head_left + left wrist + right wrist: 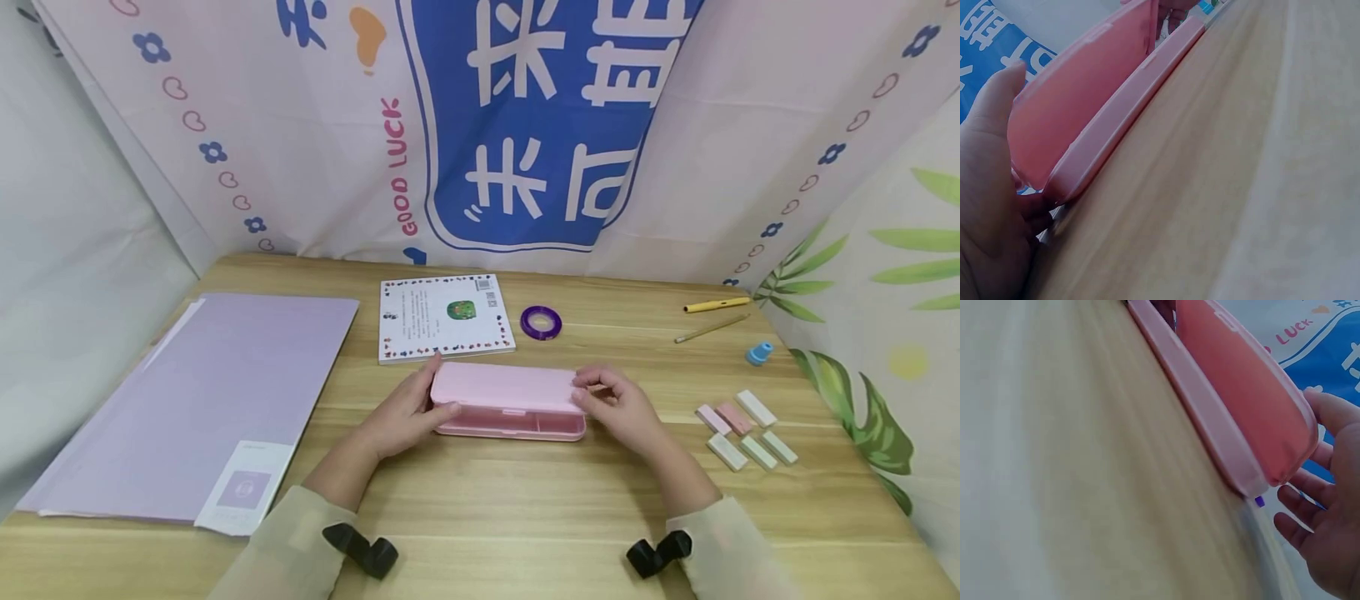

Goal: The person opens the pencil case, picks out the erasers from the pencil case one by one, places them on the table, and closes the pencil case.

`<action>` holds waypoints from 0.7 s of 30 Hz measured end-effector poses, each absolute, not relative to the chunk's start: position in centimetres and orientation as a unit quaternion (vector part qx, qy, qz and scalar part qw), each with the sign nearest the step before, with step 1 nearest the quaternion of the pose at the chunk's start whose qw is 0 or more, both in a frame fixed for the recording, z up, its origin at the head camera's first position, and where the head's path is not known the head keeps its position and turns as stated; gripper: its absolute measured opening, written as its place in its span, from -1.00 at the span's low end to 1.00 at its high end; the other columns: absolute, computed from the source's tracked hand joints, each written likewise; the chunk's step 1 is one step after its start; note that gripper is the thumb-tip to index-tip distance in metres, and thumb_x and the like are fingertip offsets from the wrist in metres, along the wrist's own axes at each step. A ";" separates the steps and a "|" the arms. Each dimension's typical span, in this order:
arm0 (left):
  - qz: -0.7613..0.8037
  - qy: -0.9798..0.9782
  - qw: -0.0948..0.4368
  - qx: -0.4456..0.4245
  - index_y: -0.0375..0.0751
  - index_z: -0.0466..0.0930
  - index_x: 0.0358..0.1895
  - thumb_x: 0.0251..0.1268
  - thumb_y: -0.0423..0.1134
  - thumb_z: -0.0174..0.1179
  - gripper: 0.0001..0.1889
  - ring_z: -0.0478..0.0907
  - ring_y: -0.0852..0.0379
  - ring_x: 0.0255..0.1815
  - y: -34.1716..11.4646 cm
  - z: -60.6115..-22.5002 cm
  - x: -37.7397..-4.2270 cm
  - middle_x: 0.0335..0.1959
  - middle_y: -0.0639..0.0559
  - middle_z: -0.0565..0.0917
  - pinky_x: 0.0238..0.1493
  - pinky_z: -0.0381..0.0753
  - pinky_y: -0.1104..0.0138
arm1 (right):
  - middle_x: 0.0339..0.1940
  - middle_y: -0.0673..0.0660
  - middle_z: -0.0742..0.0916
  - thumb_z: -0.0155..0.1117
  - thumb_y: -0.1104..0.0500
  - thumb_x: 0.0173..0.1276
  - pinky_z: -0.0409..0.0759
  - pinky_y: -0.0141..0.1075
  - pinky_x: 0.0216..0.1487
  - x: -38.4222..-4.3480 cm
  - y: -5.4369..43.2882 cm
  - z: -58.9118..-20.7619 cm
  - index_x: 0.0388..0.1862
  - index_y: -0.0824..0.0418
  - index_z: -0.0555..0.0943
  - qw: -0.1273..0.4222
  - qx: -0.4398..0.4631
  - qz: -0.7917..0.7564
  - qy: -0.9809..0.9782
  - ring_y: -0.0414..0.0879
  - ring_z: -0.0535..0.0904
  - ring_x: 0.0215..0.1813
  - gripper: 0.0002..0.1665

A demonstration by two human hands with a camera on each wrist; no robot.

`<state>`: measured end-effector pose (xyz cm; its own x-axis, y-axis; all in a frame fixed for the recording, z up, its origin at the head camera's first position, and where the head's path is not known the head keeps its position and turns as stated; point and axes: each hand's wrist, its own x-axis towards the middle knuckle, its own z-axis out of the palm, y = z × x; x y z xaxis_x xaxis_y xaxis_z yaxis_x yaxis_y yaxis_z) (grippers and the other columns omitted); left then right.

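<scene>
A pink pencil case [506, 387] lies on the table with its lid partly raised, and a divider shows inside the tray. My left hand [408, 412] grips its left end, with the thumb at the front and the fingers around the end. At the right end my right hand [618, 404] pinches the lid corner between thumb and finger. From the right wrist view, the other fingers of that hand hang loosely curled beside the case [1210, 419]. The left wrist view shows the inner side of the tilted lid [1085, 106].
Behind the case lie a book [446, 321] and a purple tape roll [541, 322]. A large lilac folder [225, 392] covers the left side. To the right are several eraser-like blocks [733, 417], a small blue object [759, 353], a pencil [712, 329] and a yellow pen [716, 306].
</scene>
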<state>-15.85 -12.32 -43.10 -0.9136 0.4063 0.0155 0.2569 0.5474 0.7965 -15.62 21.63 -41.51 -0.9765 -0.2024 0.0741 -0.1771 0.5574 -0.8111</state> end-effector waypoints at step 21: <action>0.414 0.889 0.103 0.168 -0.25 -0.08 0.57 0.19 0.15 0.30 0.04 0.07 -0.24 0.56 -11.7 -43.2 -16.2 0.55 -0.30 0.11 0.53 0.11 -0.10 | 0.55 0.37 0.23 0.34 -0.17 0.28 0.05 0.20 0.54 -14.9 21.4 -42.6 0.57 0.12 0.14 0.109 -0.107 -0.370 0.916 0.34 0.09 0.56 0.01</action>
